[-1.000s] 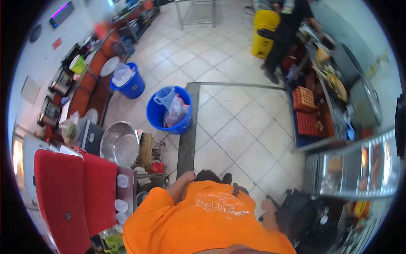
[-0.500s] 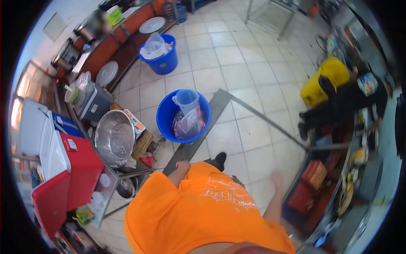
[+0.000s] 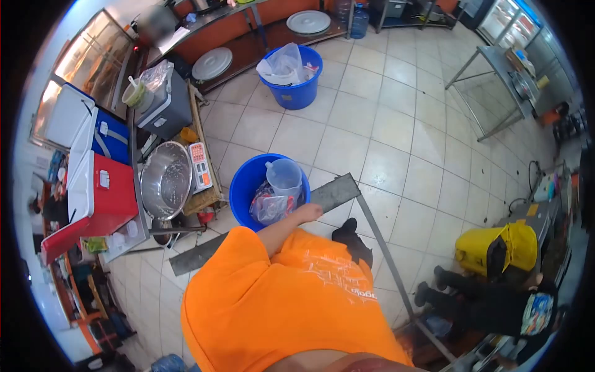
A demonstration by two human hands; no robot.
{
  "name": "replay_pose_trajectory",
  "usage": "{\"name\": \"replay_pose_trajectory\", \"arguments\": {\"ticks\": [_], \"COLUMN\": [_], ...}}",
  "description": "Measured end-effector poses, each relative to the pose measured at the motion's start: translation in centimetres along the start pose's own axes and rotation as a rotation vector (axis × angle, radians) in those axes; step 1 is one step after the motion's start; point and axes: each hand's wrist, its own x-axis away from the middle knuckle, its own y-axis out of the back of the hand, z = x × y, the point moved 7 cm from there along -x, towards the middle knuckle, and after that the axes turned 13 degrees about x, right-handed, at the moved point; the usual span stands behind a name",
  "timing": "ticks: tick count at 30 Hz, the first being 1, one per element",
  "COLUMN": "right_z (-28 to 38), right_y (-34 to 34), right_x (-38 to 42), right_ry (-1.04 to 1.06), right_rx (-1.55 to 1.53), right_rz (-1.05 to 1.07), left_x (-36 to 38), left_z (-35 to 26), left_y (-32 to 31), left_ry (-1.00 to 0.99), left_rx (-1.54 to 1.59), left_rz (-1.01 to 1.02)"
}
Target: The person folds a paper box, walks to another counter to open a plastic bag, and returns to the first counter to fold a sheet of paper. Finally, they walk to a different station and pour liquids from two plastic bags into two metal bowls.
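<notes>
My left hand (image 3: 309, 213) hangs in front of my orange shirt (image 3: 285, 297), its fingers curled into a loose fist with nothing showing in them. In this view it overlaps the lower right rim of a blue bucket (image 3: 240, 197) on the tiled floor. Inside that bucket are a clear plastic jug (image 3: 284, 176) and a plastic bag (image 3: 273, 208) with reddish contents. My right hand is out of view.
A metal bowl (image 3: 166, 186) and a scale (image 3: 199, 166) stand at left, beside an open red cooler (image 3: 111, 192). Ahead is another blue bucket (image 3: 291, 96). A metal table (image 3: 496, 65) stands far right. A person (image 3: 496, 310) is near a yellow bin (image 3: 496, 248).
My view has turned to the right and I have stepped forward. My left hand has swung forward beside the bucket. My right hand has left the view.
</notes>
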Motion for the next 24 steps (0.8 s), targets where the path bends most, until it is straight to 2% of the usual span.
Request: {"name": "replay_pose_trajectory", "arguments": {"ticks": [2, 3, 4, 5, 6, 7, 8, 9, 10, 11, 13, 14, 16, 17, 18, 19, 20, 21, 22, 23, 24], "right_z": [9.4, 11.9, 15.8, 23.0, 29.4, 33.3, 41.8, 48.0, 54.1, 60.4, 70.2, 74.1, 78.9, 80.0, 80.3, 79.8, 79.5, 78.7, 77.7, 79.2, 79.9], "right_y": [7.7, 12.3, 17.0, 20.9, 24.4, 28.2, 29.9, 31.6, 31.6, 31.5, 28.3, 26.2, 20.9, 18.1, 15.5, 12.5, 9.3, 7.2, 5.3, 2.9, 1.0], "right_x": [-2.5, -8.4, -13.8, -13.5, -14.1, -20.0, -17.8, -18.7, -18.3, -17.5, -15.6, -14.9, -15.8, -17.4, -20.6, -24.2, -23.9, -24.3, -26.5, -25.7, -24.2], "right_ry": [0.010, 0.010, 0.114, 0.177, 0.252, 0.318, 0.300, 0.388, 0.455, 0.518, 0.596, 0.668, 0.737, 0.743, 0.746, 0.834, 0.600, 0.279, 0.194, 0.106, 0.001], "right_rx": [-0.091, -0.074, -0.193, 0.040, 0.113, 0.186, 0.216, 0.222, 0.233, 0.242, 0.259, 0.259, 0.306, 0.554, 0.800, 1.085, 1.067, 0.819, 0.728, 0.790, 0.850], "right_rz": [-0.012, -0.119, -0.079, -0.142, -0.143, -0.160, -0.191, -0.227, -0.277, -0.328, -0.348, -0.376, -0.327, -0.273, -0.217, -0.139, -0.085, 0.073, 0.219, 0.187, 0.160], "left_x": [-1.1, -1.1, -0.1, 1.4, 3.0, 4.8, 5.8, 5.8, 5.0, 4.7, 5.5, 4.0, 0.3, -1.8, -3.6, -6.0, -8.0, -9.9, -12.7, -14.6, -14.8], "left_z": [6.0, 7.6, 9.5, 9.6, 10.0, 10.3, 12.6, 16.1, 17.7, 16.1, 13.7, 14.2, 15.3, 15.1, 14.6, 14.8, 15.2, 15.2, 14.0, 12.6, 14.1], "left_y": [0.7, 1.7, 1.7, 2.1, 4.0, 5.9, 5.6, 4.8, 4.6, 5.3, 5.6, 5.6, 4.2, 4.8, 5.5, 8.0, 10.8, 14.1, 19.4, 23.4, 27.9], "left_ry": [0.194, 0.139, 0.100, 0.143, 0.319, 0.489, 0.518, 0.469, 0.415, 0.428, 0.864, 0.864, 0.818, 0.911, 0.904, 0.871, 0.816, 0.795, 0.573, 0.356, 0.550], "left_rx": [-0.218, -0.322, -0.415, -0.375, -0.274, -0.181, -0.158, -0.209, -0.266, -0.252, 0.226, 0.243, 0.285, 0.341, 0.368, 0.649, 0.924, 0.943, 0.486, 0.032, 0.166], "left_rz": [0.011, 0.078, 0.151, 0.127, -0.010, -0.145, -0.165, -0.216, -0.266, -0.281, -0.215, -0.221, 0.030, 0.087, 0.083, -0.108, -0.299, -0.318, -0.149, 0.016, -0.236]}}
